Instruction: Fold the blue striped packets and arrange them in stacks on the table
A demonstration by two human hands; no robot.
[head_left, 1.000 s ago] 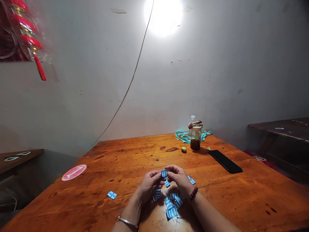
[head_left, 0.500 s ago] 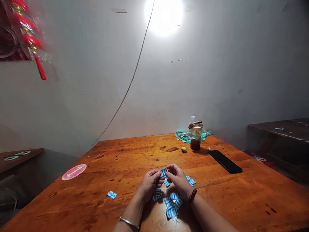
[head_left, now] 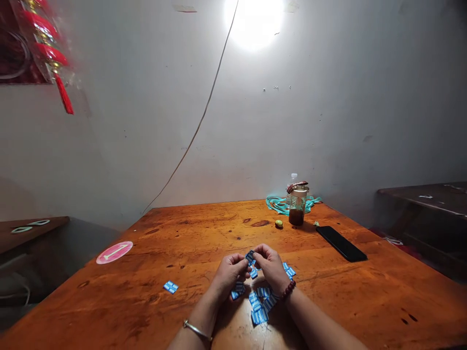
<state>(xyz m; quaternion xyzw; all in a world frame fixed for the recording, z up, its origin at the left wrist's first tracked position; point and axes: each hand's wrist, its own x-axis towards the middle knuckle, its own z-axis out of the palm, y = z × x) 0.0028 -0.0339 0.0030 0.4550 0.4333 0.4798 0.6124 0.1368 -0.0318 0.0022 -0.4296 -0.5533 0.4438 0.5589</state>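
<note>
Between the fingertips of both hands is a small blue-and-white striped piece, held up over the table. My left hand pinches its left side, and my right hand pinches the right. Several similar striped pieces lie in a loose pile below and between my wrists. Another striped piece is partly hidden by my left hand, and more rest just beyond my right hand. A single one lies apart to the left. I cannot tell what the pieces are made of.
The wooden table bears a black phone at right, a cup of dark liquid, a small yellow-green object and turquoise straps at the back. A pink round sticker is at left. Behind stands a wall.
The held piece has tilted and shows a darker face, with both hands still pinching it. My view has shifted slightly; the pieces on the table look unmoved.
</note>
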